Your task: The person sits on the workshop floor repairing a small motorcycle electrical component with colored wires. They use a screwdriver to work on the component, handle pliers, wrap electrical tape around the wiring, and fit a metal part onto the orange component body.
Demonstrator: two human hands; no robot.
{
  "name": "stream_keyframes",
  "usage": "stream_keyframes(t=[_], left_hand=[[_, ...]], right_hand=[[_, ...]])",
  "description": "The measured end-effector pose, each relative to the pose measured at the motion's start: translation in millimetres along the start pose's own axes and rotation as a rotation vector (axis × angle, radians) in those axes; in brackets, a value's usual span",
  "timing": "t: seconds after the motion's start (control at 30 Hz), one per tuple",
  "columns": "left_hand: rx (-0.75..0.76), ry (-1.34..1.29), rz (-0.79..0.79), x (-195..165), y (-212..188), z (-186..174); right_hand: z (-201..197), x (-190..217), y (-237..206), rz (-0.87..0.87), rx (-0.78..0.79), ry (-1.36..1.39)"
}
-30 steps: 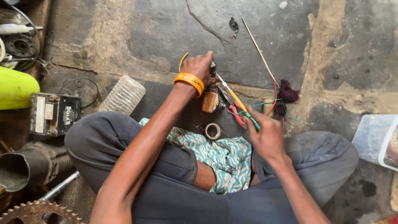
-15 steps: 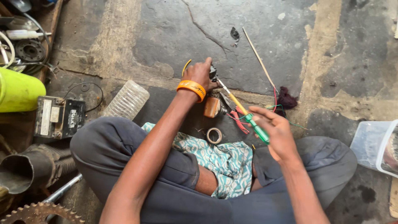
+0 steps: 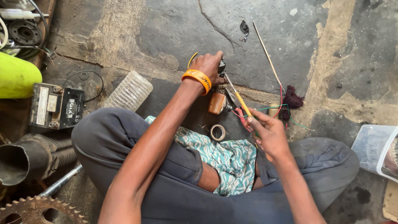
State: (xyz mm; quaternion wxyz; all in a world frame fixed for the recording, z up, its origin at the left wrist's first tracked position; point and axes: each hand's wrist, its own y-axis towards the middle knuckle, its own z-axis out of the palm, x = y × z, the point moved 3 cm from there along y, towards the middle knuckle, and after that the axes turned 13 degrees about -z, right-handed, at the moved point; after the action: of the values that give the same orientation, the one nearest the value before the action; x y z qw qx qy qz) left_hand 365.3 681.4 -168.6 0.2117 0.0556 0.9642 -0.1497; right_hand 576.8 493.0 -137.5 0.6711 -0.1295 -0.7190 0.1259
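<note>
- Far left there's a lime-green rounded container (image 3: 16, 76), and above it a black pulley-like wheel (image 3: 24, 32) with cables around it.
- Just near of the green thing sits a small black battery box (image 3: 56, 107), with a ribbed grey hose (image 3: 39, 155) and a toothed sprocket (image 3: 39, 210) nearer, at the bottom left corner.
- A clear ribbed plastic bottle (image 3: 127, 91) lies on the stone floor (image 3: 124, 25) right beside the person's left knee.
- Left hand (image 3: 208, 66), with an orange wristband (image 3: 198, 79), is closed around a small dark part (image 3: 221, 68) out on the floor. Fingers curled tight on it, a bit of yellow wire poking out behind.
- Just near of that hand is a brown cylindrical piece (image 3: 217, 103), and nearer still a roll of tape (image 3: 218, 132) sits by the patterned teal cloth (image 3: 226, 159) in the lap.
- Right hand (image 3: 269, 135) is pinched shut on a yellow-handled screwdriver (image 3: 238, 97), its tip angled up toward the part in the left hand. Red and green wires (image 3: 282, 108) trail right beside the fingers.
- A thin stick (image 3: 267, 56) lies diagonally on the floor further out, ending near a dark red tuft of thread (image 3: 293, 98).
- Far right, a clear plastic tub (image 3: 371, 150) at the frame edge.
</note>
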Motion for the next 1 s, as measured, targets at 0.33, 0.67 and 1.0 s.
stream_keyframes(t=[0.33, 0.67, 1.0], left_hand=[[-0.018, 0.029, -0.02, -2, -2, 1], [-0.026, 0.02, -0.048, 0, -6, 3], [0.073, 0.006, -0.069, 5, 1, -7]], right_hand=[[13, 61, -18, -0.817, -0.052, -1.3], [-17, 8, -14, 0.009, -0.046, 0.695], [-1, -11, -12, 0.082, 0.138, 0.845]])
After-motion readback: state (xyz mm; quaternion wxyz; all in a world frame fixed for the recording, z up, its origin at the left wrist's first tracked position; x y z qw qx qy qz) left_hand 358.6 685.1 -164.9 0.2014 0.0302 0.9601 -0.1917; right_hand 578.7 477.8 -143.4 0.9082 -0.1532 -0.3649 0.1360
